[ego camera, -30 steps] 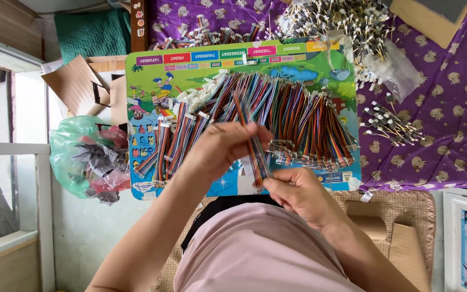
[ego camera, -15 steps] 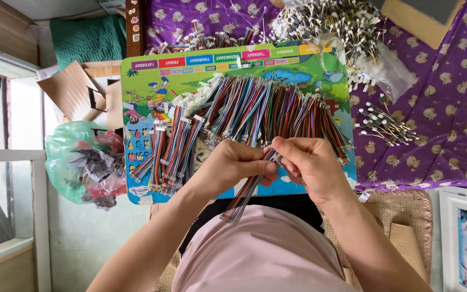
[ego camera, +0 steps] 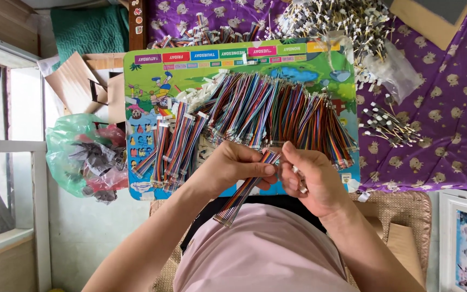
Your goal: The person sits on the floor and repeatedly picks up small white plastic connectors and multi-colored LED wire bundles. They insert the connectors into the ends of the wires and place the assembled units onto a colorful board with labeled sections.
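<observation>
Your left hand (ego camera: pixel 233 167) and right hand (ego camera: pixel 312 181) both pinch 1 ribbon cable (ego camera: pixel 244 189) at the near edge of the picture board (ego camera: pixel 147 81). Loose cables (ego camera: pixel 277 111) cover that board; beside it lie a plastic bag (ego camera: pixel 79 157) and purple cloth (ego camera: pixel 439 108).

the left hand (ego camera: pixel 232 165) is covering the middle of the ribbon cable (ego camera: pixel 242 192), and the right hand (ego camera: pixel 310 181) is hiding whatever its curled fingers are pinching. the cable pile (ego camera: pixel 277 111) is masking much of the colourful board (ego camera: pixel 152 81). above the board, the heap of small connectors (ego camera: pixel 336 19) is running off the top edge, each too small to tell apart.
</observation>
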